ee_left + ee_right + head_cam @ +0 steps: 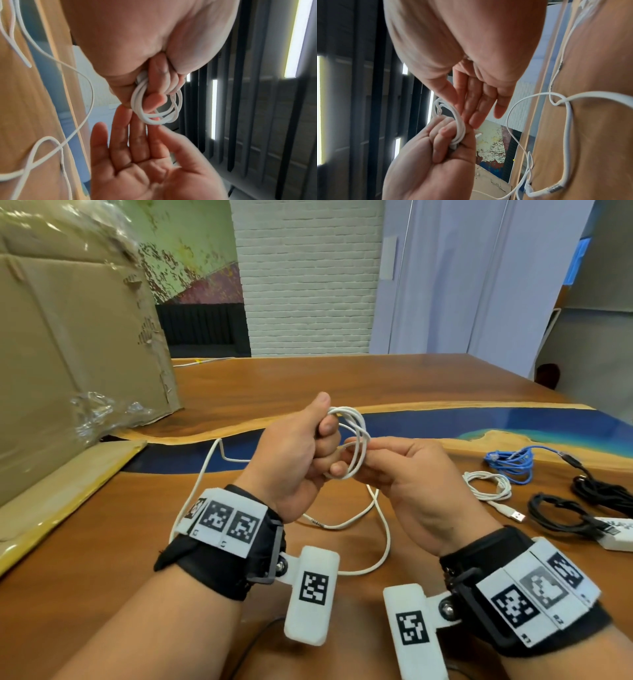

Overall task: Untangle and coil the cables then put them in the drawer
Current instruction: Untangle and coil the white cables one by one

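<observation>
My left hand (325, 436) grips a small coil of white cable (356, 422) in its curled fingers, held above the wooden table (239, 385). The right hand (359, 453) meets the coil from the right, thumb and index pinching a strand, the other fingers straight. The cable's loose tail (383, 529) hangs down and loops over the table below both hands. In the left wrist view the coil (149, 121) wraps a left finger (154, 100), with the right hand (157, 125) palm-up beneath. The right wrist view shows the coil (459, 125) in the left fist (447, 135). No drawer is visible.
On the table at the right lie a blue cable (513, 463), a coiled white USB cable (489, 484), two black cables (555, 515) and a white adapter (616, 535). A large cardboard box (68, 337) with plastic wrap stands at the left.
</observation>
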A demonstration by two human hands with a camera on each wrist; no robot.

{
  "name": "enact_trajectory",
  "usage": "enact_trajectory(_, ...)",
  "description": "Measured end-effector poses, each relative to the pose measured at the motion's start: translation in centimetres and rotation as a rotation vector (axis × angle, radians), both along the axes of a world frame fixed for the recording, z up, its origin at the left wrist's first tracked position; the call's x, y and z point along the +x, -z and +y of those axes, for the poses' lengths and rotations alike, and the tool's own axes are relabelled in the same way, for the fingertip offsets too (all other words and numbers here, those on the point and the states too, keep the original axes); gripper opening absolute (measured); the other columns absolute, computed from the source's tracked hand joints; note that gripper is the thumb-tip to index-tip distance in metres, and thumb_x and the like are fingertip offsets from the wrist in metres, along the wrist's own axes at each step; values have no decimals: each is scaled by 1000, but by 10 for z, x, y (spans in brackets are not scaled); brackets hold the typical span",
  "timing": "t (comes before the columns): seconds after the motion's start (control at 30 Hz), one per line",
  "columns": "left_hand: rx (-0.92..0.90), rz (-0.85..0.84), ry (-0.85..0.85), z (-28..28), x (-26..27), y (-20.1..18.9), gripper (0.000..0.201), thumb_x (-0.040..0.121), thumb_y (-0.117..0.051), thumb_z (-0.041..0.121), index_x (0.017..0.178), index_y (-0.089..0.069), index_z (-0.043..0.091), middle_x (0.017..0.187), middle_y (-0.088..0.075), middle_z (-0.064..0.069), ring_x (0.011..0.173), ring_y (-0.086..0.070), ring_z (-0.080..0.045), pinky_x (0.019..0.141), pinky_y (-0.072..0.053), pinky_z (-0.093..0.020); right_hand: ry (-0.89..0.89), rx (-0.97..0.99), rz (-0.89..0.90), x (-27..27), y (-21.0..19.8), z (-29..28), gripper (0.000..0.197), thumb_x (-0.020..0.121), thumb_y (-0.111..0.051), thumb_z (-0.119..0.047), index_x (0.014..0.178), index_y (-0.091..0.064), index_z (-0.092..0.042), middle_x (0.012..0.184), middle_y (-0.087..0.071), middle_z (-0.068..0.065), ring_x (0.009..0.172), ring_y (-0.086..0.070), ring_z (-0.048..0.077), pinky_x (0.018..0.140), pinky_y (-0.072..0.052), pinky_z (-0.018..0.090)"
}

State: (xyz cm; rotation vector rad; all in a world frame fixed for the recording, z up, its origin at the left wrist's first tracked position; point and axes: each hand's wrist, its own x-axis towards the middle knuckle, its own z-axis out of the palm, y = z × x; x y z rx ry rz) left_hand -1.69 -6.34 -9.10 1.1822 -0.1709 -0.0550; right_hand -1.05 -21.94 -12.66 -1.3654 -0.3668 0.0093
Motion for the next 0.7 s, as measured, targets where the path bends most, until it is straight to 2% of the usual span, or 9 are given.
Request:
enact_trajectory(0.07,90,-47,-49,0,2,2,47,108,-40,42,68,-45,17,55,-22,2,45,-22,-14,55,-33,-30,-29,-15,40,0,-1,-2,22,97,-59,-10,104,-80,-5,99,-78,18,99,-73,26,96,-52,43)
enact_trajectory(0.17,234,-140,-74,1,3,4,48,108,-38,41,68,-46,16,53,-29,2,44,-25,-13,53,-26,-28,-2,-56,23,0,0,-2,22,88,-71,-22,104,-80,-9,102,-78,13,103,-71,26,94,-52,44)
enact_trajectory(0.2,283,-171,-87,2,4,5,48,108,-37,40,69,-46,15,53,-30,2,45,-26,-14,51,-27,-28,-17,-47,37,0,0,-1,28,85,-72,-25,105,-79,-7,105,-77,16,107,-70,30,93,-52,43)
enact_trajectory(0.27,348,-205,-113,5,5,4,48,108,-37,40,69,-46,14,55,-31,1,47,-27,-15,50,-28,-28,-107,-7,82,-2,0,0,31,91,-66,-22,109,-74,2,115,-72,25,116,-66,36,93,-50,42)
enact_trajectory(0.37,378,-209,-113,7,4,1,47,108,-38,38,70,-47,13,57,-30,0,49,-28,-14,47,-29,-23,-272,60,162,-9,-5,1,29,98,-61,-21,114,-69,2,128,-64,29,114,-62,29,92,-48,45)
enact_trajectory(0.47,391,-230,-94,4,4,3,47,108,-39,36,69,-47,11,55,-31,2,49,-27,-12,45,-28,-21,-285,-35,135,-7,-4,2,22,88,-71,-20,107,-70,-8,111,-69,18,102,-62,19,80,-49,41)
enact_trajectory(0.53,396,-240,-95,3,6,6,48,109,-38,36,69,-47,12,53,-31,4,49,-25,-12,46,-26,-21,-141,-164,83,-3,-2,2,9,88,-74,-9,91,-67,-13,94,-62,12,86,-60,18,70,-50,35)
enact_trajectory(0.57,394,-241,-98,2,7,7,48,109,-37,36,69,-47,12,53,-31,4,49,-24,-12,46,-25,-22,-77,-180,74,0,0,1,12,90,-72,-3,86,-67,-13,88,-61,10,81,-60,17,66,-51,32)
enact_trajectory(0.7,341,-225,-111,2,7,8,46,109,-36,37,71,-46,14,56,-28,2,53,-20,-16,47,-23,-24,34,24,140,5,0,-4,13,90,-69,1,100,-77,-3,81,-70,9,71,-65,18,62,-57,28)
